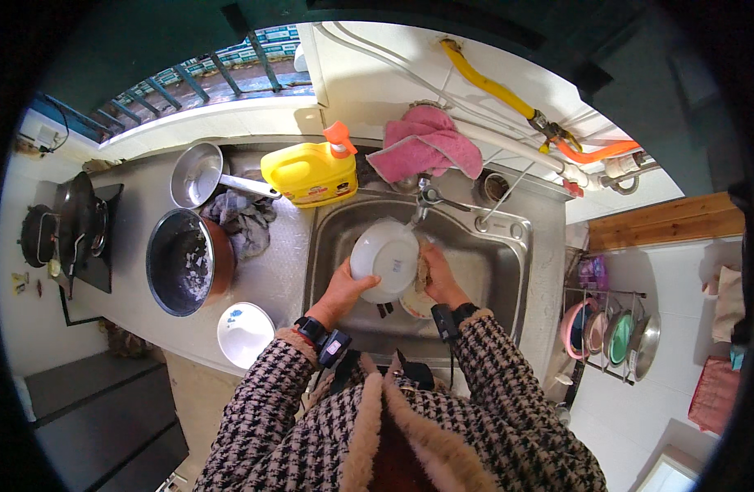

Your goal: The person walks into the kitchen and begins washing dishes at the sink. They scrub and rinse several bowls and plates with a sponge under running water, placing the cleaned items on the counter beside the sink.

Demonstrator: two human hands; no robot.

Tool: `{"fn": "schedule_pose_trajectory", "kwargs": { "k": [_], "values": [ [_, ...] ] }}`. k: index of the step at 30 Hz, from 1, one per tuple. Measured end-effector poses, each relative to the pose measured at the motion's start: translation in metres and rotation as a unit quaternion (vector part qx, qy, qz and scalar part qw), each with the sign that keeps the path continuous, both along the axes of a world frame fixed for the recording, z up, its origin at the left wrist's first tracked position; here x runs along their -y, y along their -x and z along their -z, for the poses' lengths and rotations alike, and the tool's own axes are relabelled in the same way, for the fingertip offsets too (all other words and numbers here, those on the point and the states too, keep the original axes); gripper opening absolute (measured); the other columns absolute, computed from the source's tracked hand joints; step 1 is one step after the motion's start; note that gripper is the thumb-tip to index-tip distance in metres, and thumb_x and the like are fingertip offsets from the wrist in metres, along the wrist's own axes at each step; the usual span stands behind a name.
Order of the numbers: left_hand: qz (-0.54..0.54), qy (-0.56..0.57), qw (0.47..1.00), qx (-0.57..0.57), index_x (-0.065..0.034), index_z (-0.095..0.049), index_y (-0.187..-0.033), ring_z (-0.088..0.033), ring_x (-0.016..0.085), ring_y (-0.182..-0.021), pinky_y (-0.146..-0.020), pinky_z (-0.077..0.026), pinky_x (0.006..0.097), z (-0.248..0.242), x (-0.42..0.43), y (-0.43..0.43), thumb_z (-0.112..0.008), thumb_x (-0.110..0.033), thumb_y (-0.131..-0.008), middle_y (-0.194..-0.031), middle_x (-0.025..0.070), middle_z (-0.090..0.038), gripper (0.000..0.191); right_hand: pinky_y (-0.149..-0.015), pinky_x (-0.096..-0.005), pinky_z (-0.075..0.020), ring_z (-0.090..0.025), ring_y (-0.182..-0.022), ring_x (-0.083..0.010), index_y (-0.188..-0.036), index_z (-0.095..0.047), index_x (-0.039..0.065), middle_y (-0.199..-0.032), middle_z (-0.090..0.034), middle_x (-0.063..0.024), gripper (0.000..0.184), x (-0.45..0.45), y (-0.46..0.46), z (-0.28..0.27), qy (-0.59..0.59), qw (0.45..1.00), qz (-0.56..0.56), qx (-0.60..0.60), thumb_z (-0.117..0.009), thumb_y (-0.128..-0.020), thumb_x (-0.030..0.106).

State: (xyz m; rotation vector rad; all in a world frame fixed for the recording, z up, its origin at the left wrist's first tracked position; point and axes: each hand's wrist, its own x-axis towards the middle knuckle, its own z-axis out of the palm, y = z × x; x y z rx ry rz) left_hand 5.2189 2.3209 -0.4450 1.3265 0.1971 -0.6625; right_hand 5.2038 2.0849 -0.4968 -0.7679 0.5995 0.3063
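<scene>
Over the stainless steel sink (475,320), my left hand (342,293) grips the lower left rim of a white plate (383,258), its underside facing up. My right hand (443,278) is at the plate's right edge, holding a brownish scrubbing cloth or pad (422,270) against it; the fingertips are partly hidden. Beneath the plate, another dish with a patterned rim (419,305) lies in the sink, mostly covered, with dark utensil ends (384,309) beside it. The faucet (421,206) stands just behind the plate.
Left of the sink are a white bowl (246,335), a pot with white residue (189,264), a grey rag (245,224) and a saucepan (195,175). Behind stand a yellow detergent jug (309,175) and a pink towel (429,144). A rack of basins (607,335) hangs at right.
</scene>
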Motion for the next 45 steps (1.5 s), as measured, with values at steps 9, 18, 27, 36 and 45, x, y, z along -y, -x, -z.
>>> {"fn": "schedule_pose_trajectory", "kwargs": {
  "k": [9,18,27,36,45],
  "values": [
    [0.139,0.072,0.987,-0.047,0.0004,-0.050,-0.128,-0.059,0.018,-0.104,-0.093,-0.047,0.0331,-0.022,-0.004,-0.018,-0.073,-0.012,-0.080,-0.117,0.0090,-0.062,0.055,-0.086,-0.0326,-0.0502,-0.059,-0.101,-0.0179,-0.127,-0.049,0.008,-0.111,-0.061,-0.0063,0.042,0.015,-0.013,-0.044,0.095,0.987,-0.124,0.033,-0.064,-0.088,0.016],
    [0.168,0.005,0.986,0.014,0.0006,-0.050,-0.129,-0.059,0.018,-0.103,-0.092,-0.048,0.0327,-0.008,0.010,-0.011,-0.076,-0.016,-0.076,-0.116,0.0085,-0.063,0.061,-0.093,-0.0332,-0.0450,-0.057,-0.109,-0.0230,-0.123,-0.056,0.005,-0.119,-0.059,-0.0105,0.035,-0.003,-0.025,-0.027,0.486,0.822,-0.203,0.216,-0.059,-0.088,0.009],
    [0.149,-0.186,0.949,0.207,0.0022,-0.054,-0.118,-0.061,0.018,-0.094,-0.083,-0.050,0.0340,0.029,0.007,-0.009,-0.075,-0.019,-0.076,-0.107,0.0140,-0.065,0.052,-0.105,-0.0478,-0.0285,-0.043,-0.129,-0.0297,-0.123,-0.060,0.012,-0.126,-0.057,-0.0143,0.035,-0.070,0.001,-0.046,0.635,0.650,-0.218,0.357,-0.051,-0.089,0.013],
    [0.128,-0.175,0.962,0.168,0.0024,-0.054,-0.118,-0.063,0.021,-0.093,-0.080,-0.050,0.0342,0.011,0.016,-0.002,-0.076,-0.023,-0.075,-0.103,0.0159,-0.065,0.054,-0.099,-0.0474,-0.0323,-0.053,-0.116,-0.0306,-0.110,-0.067,0.014,-0.119,-0.060,-0.0113,0.027,-0.054,-0.012,-0.025,0.631,0.724,-0.113,0.253,-0.050,-0.092,0.022],
    [0.145,-0.237,0.940,0.198,0.0026,-0.054,-0.116,-0.063,0.022,-0.093,-0.080,-0.050,0.0348,0.007,0.018,0.001,-0.074,-0.021,-0.076,-0.102,0.0153,-0.066,0.050,-0.097,-0.0437,-0.0324,-0.055,-0.110,-0.0304,-0.116,-0.065,0.014,-0.115,-0.062,-0.0138,0.029,-0.062,-0.015,-0.044,0.675,0.674,-0.160,0.256,-0.049,-0.092,0.018]
  ]
}}
